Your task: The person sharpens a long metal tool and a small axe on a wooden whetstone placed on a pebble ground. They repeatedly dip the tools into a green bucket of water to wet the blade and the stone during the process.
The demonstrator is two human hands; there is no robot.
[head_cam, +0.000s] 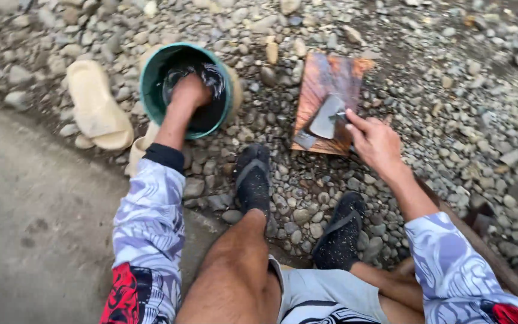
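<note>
While sitting on gravel (pixel 451 120), person is dipping left hand (pixel 188 92) into water in green bucket (pixel 151 84), fingers hidden, grip unclear. Right hand (pixel 374 139) is pressing metal blade (pixel 325 118) flat on reddish board (pixel 325 84), fingers narrow on it. Tan slipper (pixel 94 105) is lying beside bucket.

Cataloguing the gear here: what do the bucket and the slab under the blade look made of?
Bucket: probably plastic, smooth green wall, dark water inside. Slab: looks like wet reddish-brown stone or wood; streaked, glossy surface leaves it open. Blade: likely metal, dull grey sheen.
</note>
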